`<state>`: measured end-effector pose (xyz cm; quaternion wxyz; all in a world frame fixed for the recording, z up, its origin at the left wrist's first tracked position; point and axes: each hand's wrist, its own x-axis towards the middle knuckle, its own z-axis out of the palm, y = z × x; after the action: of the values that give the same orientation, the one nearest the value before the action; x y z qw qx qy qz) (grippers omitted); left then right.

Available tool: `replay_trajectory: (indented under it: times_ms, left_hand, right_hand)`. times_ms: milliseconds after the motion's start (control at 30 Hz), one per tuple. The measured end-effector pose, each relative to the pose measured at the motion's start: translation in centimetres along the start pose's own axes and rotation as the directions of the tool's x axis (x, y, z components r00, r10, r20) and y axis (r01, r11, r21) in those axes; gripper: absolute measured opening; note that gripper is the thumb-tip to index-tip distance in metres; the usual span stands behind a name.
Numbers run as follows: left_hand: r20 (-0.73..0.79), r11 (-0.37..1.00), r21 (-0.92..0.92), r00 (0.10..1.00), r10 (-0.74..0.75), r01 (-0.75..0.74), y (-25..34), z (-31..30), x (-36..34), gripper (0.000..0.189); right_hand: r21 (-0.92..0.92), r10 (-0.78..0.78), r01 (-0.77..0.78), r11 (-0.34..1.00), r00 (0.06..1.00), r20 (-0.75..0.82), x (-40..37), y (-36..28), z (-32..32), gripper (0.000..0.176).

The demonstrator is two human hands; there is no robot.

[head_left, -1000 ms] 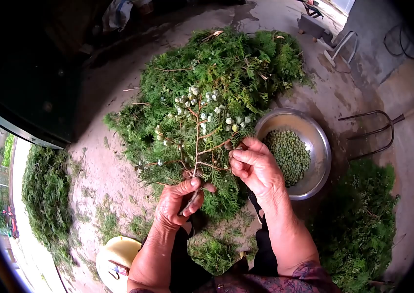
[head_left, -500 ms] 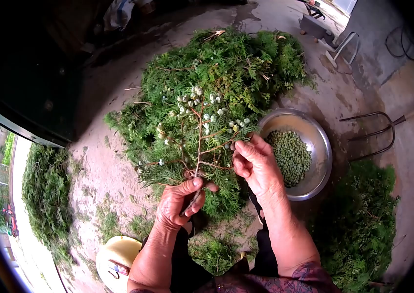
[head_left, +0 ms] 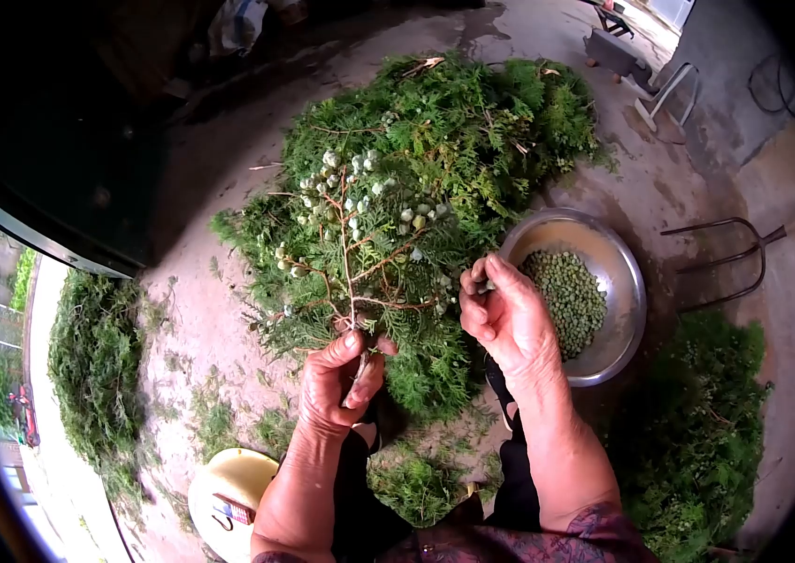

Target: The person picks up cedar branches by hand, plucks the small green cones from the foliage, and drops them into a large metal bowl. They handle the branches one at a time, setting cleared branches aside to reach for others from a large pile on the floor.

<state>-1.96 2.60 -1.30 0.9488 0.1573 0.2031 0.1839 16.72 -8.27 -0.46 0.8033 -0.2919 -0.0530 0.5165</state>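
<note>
The left hand (head_left: pixel 336 380) clenches the stem of a branch (head_left: pixel 351 244) bearing pale berries, held upright over the green pile (head_left: pixel 501 122) on the floor, while the right hand (head_left: pixel 510 324), fingers pinched together, sits just beside the metal bowl (head_left: pixel 615 258) of green berries (head_left: pixel 566 296).

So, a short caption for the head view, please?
Left hand holds a branch with pale berries; right hand, pinched shut, hovers beside a metal bowl of green berries.

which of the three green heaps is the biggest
The middle heap, just left of the steel bowl. It spreads far wider in view than the heap at the left edge or the one at lower right.
</note>
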Motion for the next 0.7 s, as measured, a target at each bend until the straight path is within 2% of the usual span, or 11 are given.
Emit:
replay_trajectory:
  times_ms: [133,200,300,333,400,467,533,667,700]
  left_hand:
    - [0.019,1.0,-0.022,1.0,0.012,-0.012,0.1,0.1,0.1,0.032]
    - [0.042,1.0,-0.023,0.999,0.007,-0.006,0.1,0.1,0.2,0.03]
    - [0.048,1.0,-0.012,0.999,0.0,0.001,-0.1,0.3,0.1,0.027]
    - [0.048,1.0,-0.001,0.999,-0.002,0.002,-0.2,0.1,0.1,0.027]
    - [0.063,1.0,-0.007,0.998,-0.014,0.015,-0.2,-0.2,0.2,0.024]
    - [0.093,0.998,-0.041,0.995,-0.037,0.041,-0.1,-0.3,0.3,0.022]
    - [0.061,0.999,0.007,0.997,-0.048,0.048,-0.3,-0.1,0.1,0.023]
    - [0.066,0.999,0.005,0.997,-0.049,0.049,-0.5,-0.1,0.2,0.025]
    - [0.094,1.0,0.021,0.996,-0.011,0.009,-0.5,-0.3,0.1,0.03]
  right_hand:
    - [-0.332,-0.066,0.041,0.942,0.996,-0.064,-0.1,0.7,0.7,0.019]
    - [-0.33,-0.021,0.007,0.944,0.999,-0.038,-0.2,0.5,1.2,0.015]
    - [-0.463,-0.091,0.054,0.884,0.994,-0.057,0.0,1.2,1.2,0.019]
    - [-0.474,-0.094,0.032,0.88,0.99,-0.107,0.0,1.3,1.4,0.019]
    - [-0.491,-0.099,-0.014,0.871,0.974,-0.204,0.0,1.5,1.6,0.018]
    - [-0.487,-0.193,0.075,0.87,0.962,-0.195,0.4,1.7,0.9,0.014]
    - [-0.464,-0.292,0.172,0.869,0.936,-0.199,0.6,1.1,0.7,0.015]
    - [-0.282,-0.233,0.149,0.948,0.926,-0.296,0.6,1.2,-0.2,0.02]
    - [-0.209,-0.221,0.154,0.966,0.911,-0.349,0.7,0.8,-0.7,0.021]
